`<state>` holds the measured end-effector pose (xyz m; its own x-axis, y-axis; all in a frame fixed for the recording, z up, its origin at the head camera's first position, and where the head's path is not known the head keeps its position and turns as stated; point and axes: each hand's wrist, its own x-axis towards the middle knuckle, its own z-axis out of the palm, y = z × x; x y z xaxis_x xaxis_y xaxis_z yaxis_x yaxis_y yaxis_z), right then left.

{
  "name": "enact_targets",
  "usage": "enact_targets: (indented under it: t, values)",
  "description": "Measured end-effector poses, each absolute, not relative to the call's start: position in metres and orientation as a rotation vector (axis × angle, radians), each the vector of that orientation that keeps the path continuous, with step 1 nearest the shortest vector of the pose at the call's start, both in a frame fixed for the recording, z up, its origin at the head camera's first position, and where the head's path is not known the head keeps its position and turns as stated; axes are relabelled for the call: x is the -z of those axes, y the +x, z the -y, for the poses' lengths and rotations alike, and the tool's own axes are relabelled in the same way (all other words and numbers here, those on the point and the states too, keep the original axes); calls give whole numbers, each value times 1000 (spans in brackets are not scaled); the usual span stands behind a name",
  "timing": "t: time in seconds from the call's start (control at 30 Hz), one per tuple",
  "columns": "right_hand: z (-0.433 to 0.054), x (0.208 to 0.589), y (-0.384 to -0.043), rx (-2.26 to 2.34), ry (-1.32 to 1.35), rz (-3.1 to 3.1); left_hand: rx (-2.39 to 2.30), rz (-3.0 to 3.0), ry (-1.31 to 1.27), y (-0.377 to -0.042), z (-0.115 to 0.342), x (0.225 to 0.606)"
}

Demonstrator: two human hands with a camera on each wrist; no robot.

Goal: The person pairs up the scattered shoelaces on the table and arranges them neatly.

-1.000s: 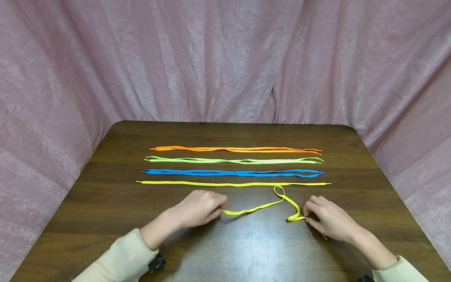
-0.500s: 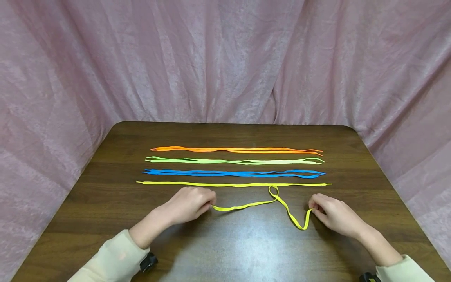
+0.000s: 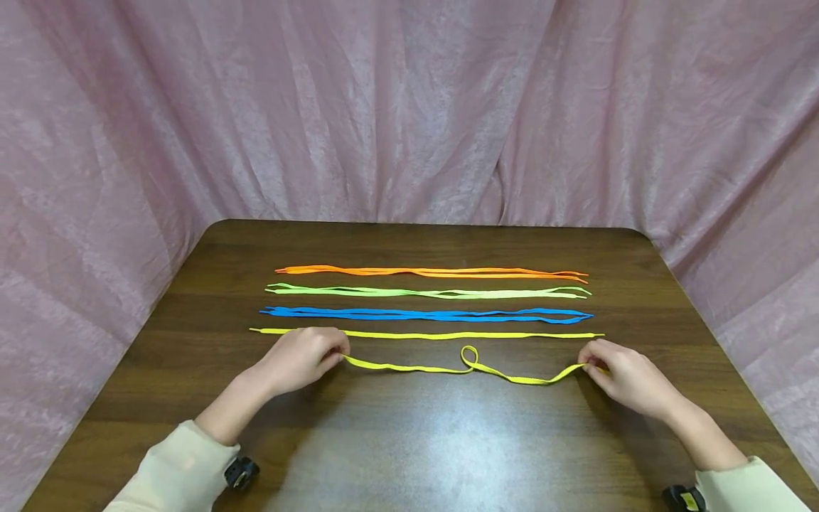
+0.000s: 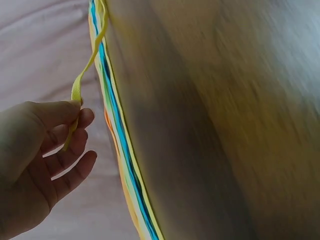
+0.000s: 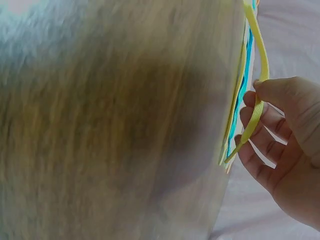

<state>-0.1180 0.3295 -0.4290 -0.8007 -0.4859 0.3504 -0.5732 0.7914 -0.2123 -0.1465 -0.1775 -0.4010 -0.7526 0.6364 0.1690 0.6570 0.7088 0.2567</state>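
A yellow shoelace (image 3: 403, 368) stretches between my two hands, with a small loop in its middle. My left hand (image 3: 306, 361) pinches it near one end between thumb and index finger; in the left wrist view a short tail of the lace (image 4: 76, 90) hangs past the fingers. On the other side my right hand (image 3: 630, 378) pinches near the opposite end, and the right wrist view has that tail of lace (image 5: 254, 117) dangling below the thumb. Just beyond, a second yellow shoelace (image 3: 441, 336) lies straight across the table, partly behind my left hand.
Farther back, blue shoelaces (image 3: 397, 313), light green shoelaces (image 3: 377, 292) and orange shoelaces (image 3: 371, 271) lie in parallel rows on the brown wooden table (image 3: 384, 455). A pink curtain (image 3: 409, 114) hangs around the table's far side and flanks.
My hands have moved apart and slightly away from me, the left one farther. The held yellow shoelace has drawn out straighter, and its loop has shifted left and grown smaller.
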Motion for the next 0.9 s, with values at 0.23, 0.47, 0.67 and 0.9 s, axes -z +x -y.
enact_targets:
  t: [0.23,0.47,0.67,0.9]
  values:
    - [-340,434,-120,-441,766,2745,450,2945,-928,-153,205,408]
    - [-345,437,-123,-427,759,2735,431,2966,-803,-158,229,415]
    - [-347,439,-124,-416,761,2738,409,2985,-725,-162,244,420]
    - [-351,440,-125,-404,740,2749,407,3000,-679,-163,256,425]
